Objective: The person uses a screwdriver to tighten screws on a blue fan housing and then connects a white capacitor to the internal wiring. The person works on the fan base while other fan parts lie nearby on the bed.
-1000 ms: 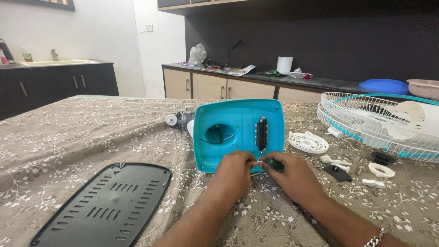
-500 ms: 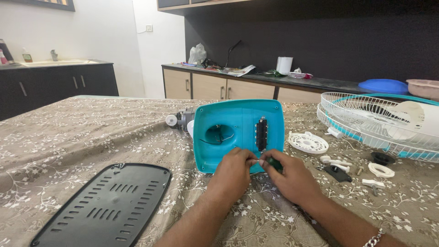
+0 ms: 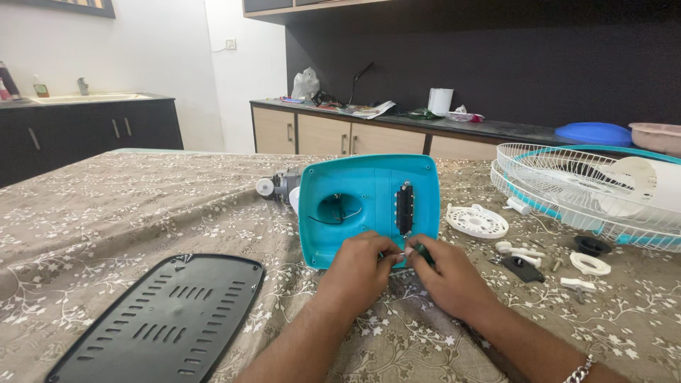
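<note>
So my left hand (image 3: 360, 268) and right hand (image 3: 445, 278) pinch a small dark-handled screwdriver (image 3: 423, 252) against the teal plastic fan base (image 3: 362, 191)'s lower edge; black vented plastic cover (image 3: 167, 318) lies left of it.

Both hands cover the bottom edge of the teal fan base (image 3: 369, 206), so whatever the left hand (image 3: 358, 273) pinches is hidden. The right hand (image 3: 450, 280) holds a dark tool, only its tip showing. The motor (image 3: 278, 186) sits half behind the base. The fan guard (image 3: 567, 188) and the black vented plate (image 3: 163, 323) run off the frame's edge.
</note>
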